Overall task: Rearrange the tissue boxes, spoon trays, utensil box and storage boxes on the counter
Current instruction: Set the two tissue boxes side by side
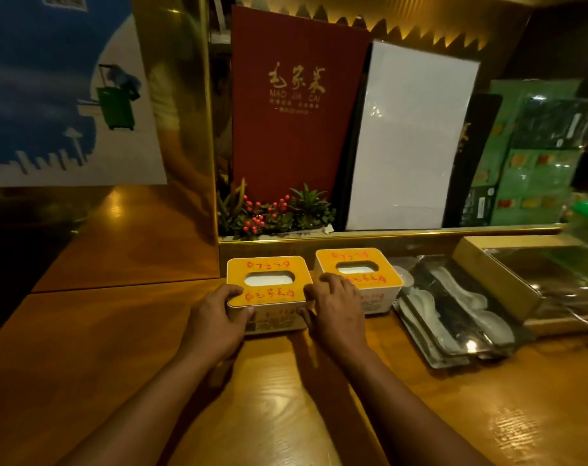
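On the wooden counter (285,398), near its back edge, the left tissue box (268,290) sits clamped between both hands. The left hand (215,322) wraps its near left corner, thumb on the front face and fingers over the top edge; the right hand (336,314) presses its right side, fingers curled over the top, filling the narrow gap to the right tissue box (358,274), which stands just beside it and slightly further back.

Both boxes have white sides and orange lids with red characters, and white tissue shows through an oval slot in each lid.

To the right lie the spoon trays (454,317), clear, stacked, and holding white spoons. Beyond them, at an angle, stands a wood-sided utensil box (497,280) with metal handles showing inside it.

Behind the counter runs a brass-coloured ledge (386,234) carrying a red menu (292,105) upright, a white board (406,136) leaning beside it, green leaflets (534,169) further right, and a small plant with red berries (272,213) at the menu's foot. The light is dim and warm.
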Available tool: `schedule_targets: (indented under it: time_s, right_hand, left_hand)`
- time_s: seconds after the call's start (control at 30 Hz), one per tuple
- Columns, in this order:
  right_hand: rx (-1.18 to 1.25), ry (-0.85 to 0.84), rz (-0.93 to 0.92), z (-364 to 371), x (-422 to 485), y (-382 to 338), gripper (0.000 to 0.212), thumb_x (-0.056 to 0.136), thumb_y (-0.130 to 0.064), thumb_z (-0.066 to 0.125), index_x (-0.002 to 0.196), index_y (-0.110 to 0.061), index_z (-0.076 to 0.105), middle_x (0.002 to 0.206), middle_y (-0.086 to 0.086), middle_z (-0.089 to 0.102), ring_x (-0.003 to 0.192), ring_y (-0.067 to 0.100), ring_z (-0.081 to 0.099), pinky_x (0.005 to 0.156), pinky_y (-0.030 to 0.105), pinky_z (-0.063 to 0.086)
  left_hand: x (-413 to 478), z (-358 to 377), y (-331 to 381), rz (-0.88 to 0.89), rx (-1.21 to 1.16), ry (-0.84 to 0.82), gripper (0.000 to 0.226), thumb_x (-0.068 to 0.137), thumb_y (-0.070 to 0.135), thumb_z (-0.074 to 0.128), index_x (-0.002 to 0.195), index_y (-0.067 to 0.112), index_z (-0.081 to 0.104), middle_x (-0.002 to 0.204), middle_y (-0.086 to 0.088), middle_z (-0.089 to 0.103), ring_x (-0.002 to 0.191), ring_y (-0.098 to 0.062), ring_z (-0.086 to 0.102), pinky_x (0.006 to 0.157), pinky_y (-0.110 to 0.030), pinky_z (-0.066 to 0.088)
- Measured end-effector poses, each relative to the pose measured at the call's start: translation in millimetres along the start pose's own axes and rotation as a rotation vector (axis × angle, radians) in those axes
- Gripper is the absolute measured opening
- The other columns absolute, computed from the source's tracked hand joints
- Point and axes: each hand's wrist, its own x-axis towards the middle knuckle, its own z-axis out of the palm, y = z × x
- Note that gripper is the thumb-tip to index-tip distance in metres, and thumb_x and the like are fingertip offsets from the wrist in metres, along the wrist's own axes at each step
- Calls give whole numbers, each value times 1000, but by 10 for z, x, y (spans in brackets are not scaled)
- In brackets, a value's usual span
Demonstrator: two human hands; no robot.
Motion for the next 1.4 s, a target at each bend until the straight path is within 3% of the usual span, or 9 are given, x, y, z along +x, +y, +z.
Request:
schedule_targets:
  time_s: [0.4,0.6,0.7,0.87,1.1,1.4]
  right_hand:
    - [86,37,33,54,116,194,42,88,-43,71,125,-23,64,126,3,55,118,21,47,97,38,46]
    - [120,20,30,45,118,243,46,89,-41,71,128,-18,63,127,3,55,119,21,47,99,38,47]
    - [131,10,26,41,131,259,46,90,-40,70,130,-19,63,128,2,55,119,20,46,100,38,47]
    - [142,21,17,49,136,282,45,89,-39,71,129,-19,64,128,1,56,119,20,47,99,38,47]
    - [145,3,2,12,139,295,44,91,-40,68,130,-20,63,131,0,54,122,19,44,101,37,44]
    - [136,-3,10,10,149,283,42,91,-41,68,128,-21,64,129,-1,54,120,18,44,100,35,44]
  left_hand:
    - [142,244,173,-49,-17,33,46,88,25,74,132,28,59,134,-6,61,106,-20,63,73,-33,62]
    - [155,310,211,-59,-10,38,46,89,25,73,132,28,59,136,-5,59,108,-20,63,72,-30,62]
    - [161,325,220,-59,-15,42,46,89,24,73,132,28,59,137,-5,59,99,-14,60,68,-26,59]
    - [147,334,228,-61,-11,51,45,89,24,73,131,28,59,137,-5,60,97,-13,58,71,-28,59]
    - [117,343,253,-57,-8,50,46,90,23,72,134,26,58,141,-7,57,111,-25,64,73,-31,61]
    - [108,356,281,-78,5,51,47,91,25,71,135,27,56,141,-6,57,112,-24,63,73,-31,61]
